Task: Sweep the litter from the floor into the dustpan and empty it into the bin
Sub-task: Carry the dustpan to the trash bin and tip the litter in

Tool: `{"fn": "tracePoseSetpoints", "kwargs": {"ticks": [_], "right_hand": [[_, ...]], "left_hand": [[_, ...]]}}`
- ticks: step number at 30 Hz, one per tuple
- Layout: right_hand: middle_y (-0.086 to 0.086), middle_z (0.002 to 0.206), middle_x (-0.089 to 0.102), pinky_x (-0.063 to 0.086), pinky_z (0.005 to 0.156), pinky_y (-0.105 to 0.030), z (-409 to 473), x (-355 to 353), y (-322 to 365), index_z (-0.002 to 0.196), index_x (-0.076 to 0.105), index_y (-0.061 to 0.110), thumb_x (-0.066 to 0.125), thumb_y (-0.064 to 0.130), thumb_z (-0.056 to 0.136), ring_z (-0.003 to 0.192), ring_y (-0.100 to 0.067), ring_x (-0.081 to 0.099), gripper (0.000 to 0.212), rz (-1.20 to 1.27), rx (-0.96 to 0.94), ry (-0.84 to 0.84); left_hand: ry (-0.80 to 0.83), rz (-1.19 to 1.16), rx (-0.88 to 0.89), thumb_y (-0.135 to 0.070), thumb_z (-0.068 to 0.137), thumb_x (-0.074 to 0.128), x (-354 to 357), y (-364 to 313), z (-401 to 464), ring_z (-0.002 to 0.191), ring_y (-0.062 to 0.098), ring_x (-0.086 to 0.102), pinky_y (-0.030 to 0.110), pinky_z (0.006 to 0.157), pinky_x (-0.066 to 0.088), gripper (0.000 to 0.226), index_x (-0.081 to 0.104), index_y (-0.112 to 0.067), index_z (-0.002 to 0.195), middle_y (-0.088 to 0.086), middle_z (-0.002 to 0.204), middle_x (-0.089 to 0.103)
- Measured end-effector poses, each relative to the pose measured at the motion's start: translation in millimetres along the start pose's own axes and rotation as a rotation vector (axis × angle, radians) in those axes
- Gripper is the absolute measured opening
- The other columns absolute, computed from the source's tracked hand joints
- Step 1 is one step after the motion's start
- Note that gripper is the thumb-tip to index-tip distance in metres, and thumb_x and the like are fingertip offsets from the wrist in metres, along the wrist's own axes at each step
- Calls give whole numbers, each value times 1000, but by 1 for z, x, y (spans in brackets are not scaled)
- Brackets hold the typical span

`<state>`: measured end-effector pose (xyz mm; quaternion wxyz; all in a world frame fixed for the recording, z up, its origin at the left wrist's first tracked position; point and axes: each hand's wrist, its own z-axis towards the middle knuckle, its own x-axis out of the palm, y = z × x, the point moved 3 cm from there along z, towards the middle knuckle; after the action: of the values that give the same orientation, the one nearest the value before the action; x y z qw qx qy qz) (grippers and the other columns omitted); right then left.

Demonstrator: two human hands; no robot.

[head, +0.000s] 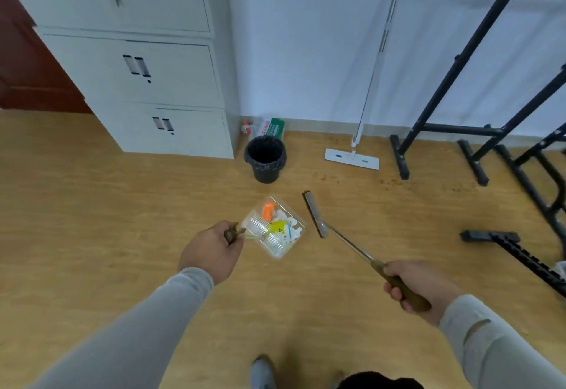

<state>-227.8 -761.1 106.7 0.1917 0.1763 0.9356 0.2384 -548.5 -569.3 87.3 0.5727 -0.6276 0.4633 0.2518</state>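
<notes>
A clear plastic dustpan (294, 218) sits low over the wooden floor in mid-frame, carrying litter (280, 228): an orange piece, a yellow-green wrapper and crumpled white paper. My left hand (211, 251) grips the dustpan's brown handle from the left. My right hand (413, 286) grips the brown handle of a broom whose metal shaft runs up-left to a narrow grey broom head (315, 214), just right of the dustpan. A black bin (265, 158) with a dark liner stands beyond the dustpan, near the wall.
A grey metal cabinet (147, 67) fills the back left. A flat white mop (352, 158) leans on the wall right of the bin. Black metal rack frames (477, 131) spread over the floor at right. Bottles and a packet (269, 126) lie behind the bin.
</notes>
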Motion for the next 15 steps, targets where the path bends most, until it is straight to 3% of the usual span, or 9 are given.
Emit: {"fn": "tracePoseSetpoints", "kwargs": {"ticks": [9, 15], "right_hand": [[-15, 65, 62, 33, 39, -20, 69, 25, 120, 107, 68, 2, 55, 7, 96, 41, -17, 49, 17, 77, -126, 47], [-17, 69, 61, 35, 39, -21, 122, 22, 202, 105, 68, 8, 55, 6, 98, 43, -18, 50, 15, 137, -183, 106]], "left_hand": [[-92, 89, 18, -53, 95, 54, -65, -27, 148, 77, 25, 63, 32, 66, 53, 34, 63, -31, 119, -8, 76, 65], [-115, 221, 61, -54, 97, 50, -89, -77, 236, 76, 26, 65, 31, 61, 51, 31, 62, -29, 111, -6, 76, 66]]}}
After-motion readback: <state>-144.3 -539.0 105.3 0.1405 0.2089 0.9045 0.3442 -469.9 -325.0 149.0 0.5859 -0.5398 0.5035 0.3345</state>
